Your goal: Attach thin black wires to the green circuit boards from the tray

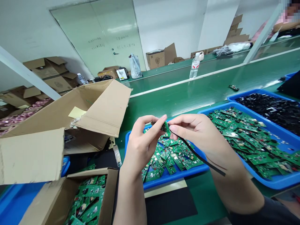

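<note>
Both left hand (143, 144) and right hand (199, 134) pinch a green circuit board (165, 127).

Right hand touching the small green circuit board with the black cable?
Touching: the head view shows the right hand with its fingertips pressed against the edge of the green circuit board.

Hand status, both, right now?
Left hand: closed, pinching a small green circuit board.
Right hand: closed, pinching a black cable close to the board.
</note>
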Tool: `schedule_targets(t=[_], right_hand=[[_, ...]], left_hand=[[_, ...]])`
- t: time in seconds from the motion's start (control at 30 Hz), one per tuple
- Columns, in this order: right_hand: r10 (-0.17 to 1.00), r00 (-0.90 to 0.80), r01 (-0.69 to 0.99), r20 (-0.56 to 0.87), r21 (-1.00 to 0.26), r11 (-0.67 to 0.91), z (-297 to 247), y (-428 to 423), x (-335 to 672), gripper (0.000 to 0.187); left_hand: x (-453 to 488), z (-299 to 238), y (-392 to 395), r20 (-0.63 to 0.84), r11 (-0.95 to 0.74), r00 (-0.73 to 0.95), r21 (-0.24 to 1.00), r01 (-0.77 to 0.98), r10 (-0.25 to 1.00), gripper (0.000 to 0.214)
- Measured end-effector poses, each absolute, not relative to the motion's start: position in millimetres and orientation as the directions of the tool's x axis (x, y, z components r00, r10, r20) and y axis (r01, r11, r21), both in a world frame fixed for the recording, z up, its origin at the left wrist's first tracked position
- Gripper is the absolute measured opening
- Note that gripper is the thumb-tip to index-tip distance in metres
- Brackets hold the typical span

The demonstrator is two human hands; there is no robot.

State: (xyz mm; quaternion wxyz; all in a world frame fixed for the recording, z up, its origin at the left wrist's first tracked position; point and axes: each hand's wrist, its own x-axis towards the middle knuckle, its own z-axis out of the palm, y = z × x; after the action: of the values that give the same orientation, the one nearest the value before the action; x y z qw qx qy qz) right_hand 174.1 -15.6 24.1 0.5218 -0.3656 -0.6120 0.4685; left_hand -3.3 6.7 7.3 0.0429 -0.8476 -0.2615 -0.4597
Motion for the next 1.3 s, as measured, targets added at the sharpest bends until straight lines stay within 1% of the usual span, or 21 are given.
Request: schedule_targets(t=[0.2, 0.3, 0.43, 0.5, 0.63, 0.73, 0.8, 0.97, 1.07, 1.17, 1.3], right_hand=[[0.918, -0.179, -0.046, 0.355, -0.935, 0.352, 15, -12, 174, 0.007], [0.919, -0.155, -0.088, 0.362, -0.932, 0.352, 12, -9, 171, 0.007], [0.942, -0.11, -0.224, 0.317, -0.931, 0.287, 10, -6, 165, 0.015], [0.949, -0.113, -0.29, 0.293, -0.924, 0.251, 9, -5, 164, 0.018], [0.942, -0.196, -0.393, 0.273, -0.902, 0.18, 7, -2, 168, 0.009], [0.923, -0.281, -0.426, 0.264, -0.896, 0.127, 8, -2, 173, 0.006], [0.923, -0.293, -0.392, 0.25, -0.912, 0.122, 9, -4, 176, 0.006], [0.952, -0.217, -0.22, 0.214, -0.961, 0.166, 13, -7, 178, 0.007], [0.947, -0.21, -0.098, 0.244, -0.969, 0.228, 13, -6, 179, 0.009], [0.93, -0.182, 0.026, 0.319, -0.944, 0.328, 13, -7, 180, 0.006], [0.916, -0.138, 0.134, 0.377, -0.909, 0.394, 16, -11, 180, 0.009]], left_hand=[[-2, 8, 4, 0.805, -0.84, 0.441, 0.125, 0.529, 0.397, 0.041], [0, 7, 5, 0.813, -0.83, 0.423, 0.126, 0.543, 0.4, 0.04], [4, 6, 7, 0.834, -0.829, 0.371, 0.168, 0.534, 0.408, 0.039], [5, 6, 8, 0.842, -0.825, 0.344, 0.191, 0.531, 0.416, 0.036], [7, 6, 7, 0.838, -0.817, 0.317, 0.233, 0.527, 0.443, 0.034], [6, 7, 5, 0.803, -0.819, 0.324, 0.317, 0.478, 0.5, 0.032], [4, 7, 5, 0.771, -0.818, 0.342, 0.381, 0.431, 0.538, 0.031], [1, 6, 5, 0.734, -0.802, 0.342, 0.47, 0.369, 0.588, 0.031], [1, 8, 4, 0.725, -0.783, 0.308, 0.524, 0.335, 0.616, 0.027], [1, 9, 3, 0.74, -0.787, 0.285, 0.519, 0.335, 0.609, 0.024], [2, 9, 3, 0.77, -0.803, 0.293, 0.438, 0.404, 0.567, 0.026]])
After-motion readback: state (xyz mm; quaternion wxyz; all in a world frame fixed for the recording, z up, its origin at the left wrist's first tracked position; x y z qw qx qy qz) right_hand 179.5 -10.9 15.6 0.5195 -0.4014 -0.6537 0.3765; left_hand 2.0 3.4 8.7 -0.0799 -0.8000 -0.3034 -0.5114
